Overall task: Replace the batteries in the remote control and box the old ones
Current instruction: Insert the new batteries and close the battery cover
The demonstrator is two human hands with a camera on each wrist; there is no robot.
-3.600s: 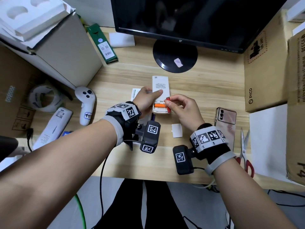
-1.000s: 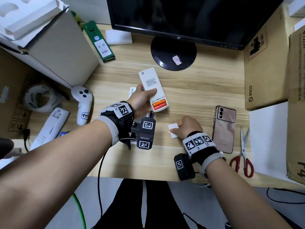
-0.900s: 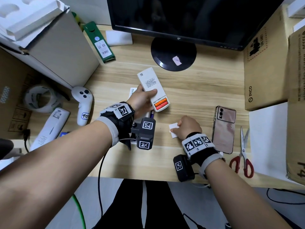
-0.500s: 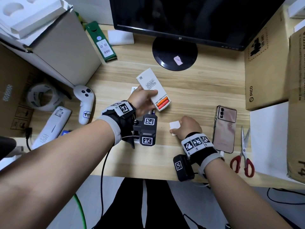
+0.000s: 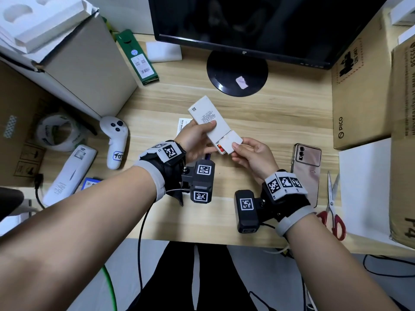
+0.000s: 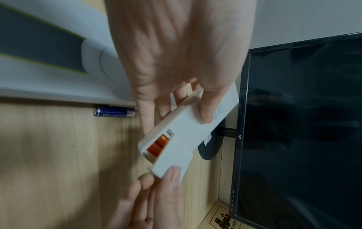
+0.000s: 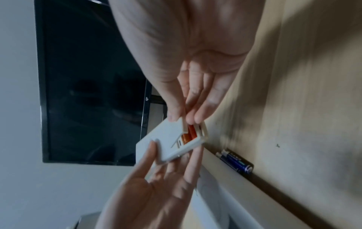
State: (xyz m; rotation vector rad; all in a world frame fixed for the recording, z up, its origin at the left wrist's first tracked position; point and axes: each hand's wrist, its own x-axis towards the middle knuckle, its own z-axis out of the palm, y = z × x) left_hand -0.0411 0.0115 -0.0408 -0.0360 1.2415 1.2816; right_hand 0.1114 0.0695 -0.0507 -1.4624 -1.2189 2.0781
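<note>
Frame centre: left hand [image 5: 195, 140] is gripping the remote control [image 5: 212, 122], long axis slanting upper left to lower right. Just right, right hand [image 5: 252, 157] is pinching the battery cover [image 5: 232, 143] half over the orange batteries [image 6: 159, 144]; cover is lying on the remote's axis, at its lower-right end.

Left hand [image 5: 195, 140] gripping with thumb on top, right hand [image 5: 253, 157] pinching, forearms converging

Bright even head view, dim blurry wrist views, fisheye edges

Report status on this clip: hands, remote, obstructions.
Left hand grips remote. Right hand pinches battery cover, part-seated over orange batteries. Nothing blocking.
</note>
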